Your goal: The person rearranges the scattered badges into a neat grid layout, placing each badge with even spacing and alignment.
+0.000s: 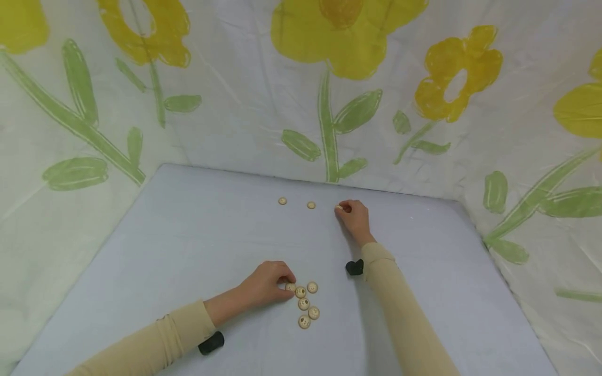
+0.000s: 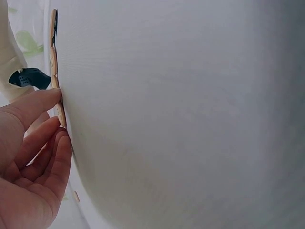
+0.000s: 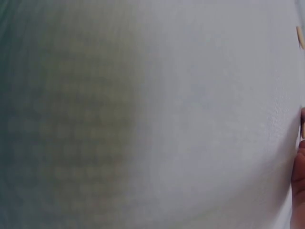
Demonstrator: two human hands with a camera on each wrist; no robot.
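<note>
Small round wooden discs with dark marks like drawn faces lie on the table. Far out on the right, my right hand (image 1: 356, 219) pinches one wooden disc (image 1: 338, 207) between thumb and fingers, low at the tabletop. To its left, two more discs, a middle one (image 1: 311, 205) and a left one (image 1: 282, 201), are spaced in a row. Nearer, my left hand (image 1: 268, 284) has thumb and fingertips round the edge of a disc (image 1: 290, 287) at the left of a loose cluster (image 1: 303, 304). In the left wrist view that disc (image 2: 61, 114) shows edge-on between the fingertips.
The pale table (image 1: 211, 224) reaches back to a white curtain (image 1: 226, 125) painted with yellow flowers, which also hangs at both sides. Dark wrist devices show under the left sleeve (image 1: 211, 343) and beside the right sleeve (image 1: 376, 258).
</note>
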